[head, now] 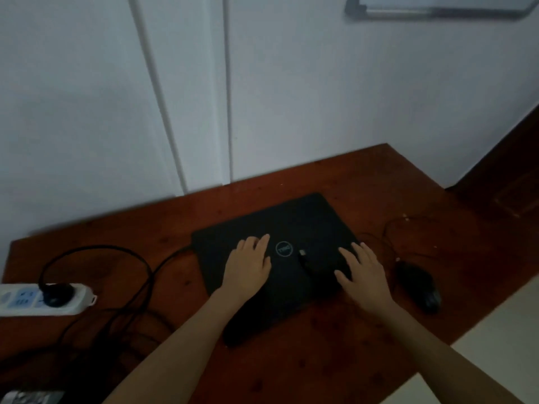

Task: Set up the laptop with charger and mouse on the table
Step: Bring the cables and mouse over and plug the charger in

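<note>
Both hands, left [249,265] and right [364,272], rest flat on the closed laptop [306,225]

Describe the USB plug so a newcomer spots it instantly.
Start at the closed black laptop in the middle of the wooden table. On its lid, just right of the round logo, between both hands, lies the USB plug: the only metal-tipped thing there.

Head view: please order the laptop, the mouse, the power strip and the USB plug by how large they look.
1. laptop
2. power strip, partly cut off by the frame edge
3. mouse
4. USB plug lying on the closed lid
</note>
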Demonstrator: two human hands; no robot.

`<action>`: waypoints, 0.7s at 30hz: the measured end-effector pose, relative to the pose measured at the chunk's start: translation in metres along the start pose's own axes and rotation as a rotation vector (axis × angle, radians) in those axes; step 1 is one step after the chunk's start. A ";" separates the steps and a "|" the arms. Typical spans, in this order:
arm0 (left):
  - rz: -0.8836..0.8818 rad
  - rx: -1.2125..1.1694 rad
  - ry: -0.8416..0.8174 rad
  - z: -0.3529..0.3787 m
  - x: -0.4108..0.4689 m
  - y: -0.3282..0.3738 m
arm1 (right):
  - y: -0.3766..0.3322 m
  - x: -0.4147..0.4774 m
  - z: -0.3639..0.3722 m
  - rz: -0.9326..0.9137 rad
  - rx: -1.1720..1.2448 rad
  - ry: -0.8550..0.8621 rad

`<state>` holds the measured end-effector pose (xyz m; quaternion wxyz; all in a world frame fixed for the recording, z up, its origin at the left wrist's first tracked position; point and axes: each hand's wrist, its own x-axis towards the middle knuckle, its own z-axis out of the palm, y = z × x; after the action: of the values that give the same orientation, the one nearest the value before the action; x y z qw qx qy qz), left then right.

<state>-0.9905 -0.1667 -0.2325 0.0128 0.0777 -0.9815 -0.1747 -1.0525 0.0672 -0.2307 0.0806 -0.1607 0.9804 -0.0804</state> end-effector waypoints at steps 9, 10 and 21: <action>0.181 0.133 -0.216 0.088 0.001 0.154 | 0.167 -0.011 -0.009 0.180 0.101 -0.056; 0.178 0.167 -0.254 0.095 0.001 0.162 | 0.177 -0.013 -0.006 0.195 0.126 -0.084; 0.019 0.376 -0.306 0.102 -0.006 0.174 | 0.199 0.002 0.022 0.212 0.168 -0.153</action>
<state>-1.0158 0.0306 -0.2678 -0.1489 0.0424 -0.9879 0.0014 -1.1107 0.2499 -0.2893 0.1761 -0.0545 0.9727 -0.1409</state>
